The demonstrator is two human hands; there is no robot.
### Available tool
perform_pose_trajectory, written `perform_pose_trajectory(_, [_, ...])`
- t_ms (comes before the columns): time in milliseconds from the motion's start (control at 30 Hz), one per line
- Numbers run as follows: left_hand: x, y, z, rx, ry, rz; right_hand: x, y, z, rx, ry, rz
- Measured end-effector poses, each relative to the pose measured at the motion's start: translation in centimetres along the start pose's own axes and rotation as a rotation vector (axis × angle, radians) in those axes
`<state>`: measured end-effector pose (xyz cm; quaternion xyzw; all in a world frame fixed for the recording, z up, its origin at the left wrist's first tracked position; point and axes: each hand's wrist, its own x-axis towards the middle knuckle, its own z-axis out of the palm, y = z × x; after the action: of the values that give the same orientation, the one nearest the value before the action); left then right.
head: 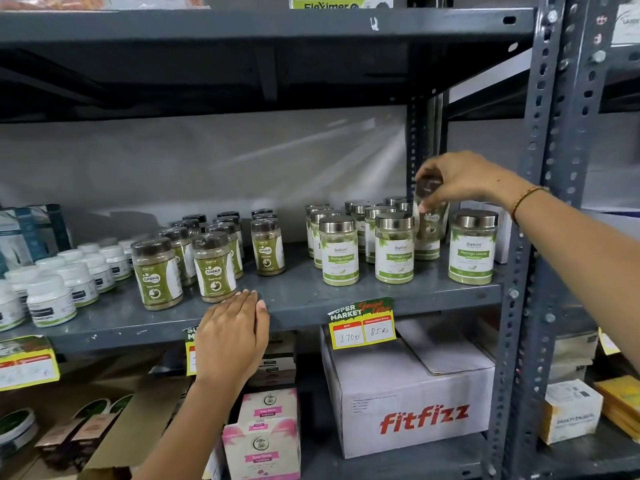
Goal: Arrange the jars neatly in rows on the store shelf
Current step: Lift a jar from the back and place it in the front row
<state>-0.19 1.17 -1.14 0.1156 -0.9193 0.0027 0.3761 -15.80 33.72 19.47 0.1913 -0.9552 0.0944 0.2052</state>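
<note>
Head view: on the grey metal shelf [304, 299], taken as the landmark, white-capped bottles [52, 299] crowd its left end. Right of them stand dark-lidded Gaska jars [213, 268] in three rows running back. The left hand [232, 336] lies flat against the shelf's front lip just before these jars, fingers pressed together and holding nothing. Past the shelf's middle stand silver-lidded Moringa Leaves jars [339, 252] in loose rows, one apart near the right post. Among them the right hand [460, 180] pinches a dark-lidded jar [429, 216] by its lid from above, tilted; whether its base touches the shelf is unclear. A price tag [362, 327] hangs from the lip, a Fitfizz carton [412, 393] below.
</note>
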Motion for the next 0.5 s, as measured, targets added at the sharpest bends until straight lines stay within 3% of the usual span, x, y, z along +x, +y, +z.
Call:
perform_pose_trajectory(233, [0.1, 0.1, 0.1, -0.011, -0.011, -0.019, -1.7, -5.2, -3.9, 0.014, 0.380, -0.184])
perform_pose_trajectory(500, [0.0, 0.2, 0.0, -0.042, -0.001, -0.027, -1.3, -13.8, -1.6, 0.498, 0.260, -0.344])
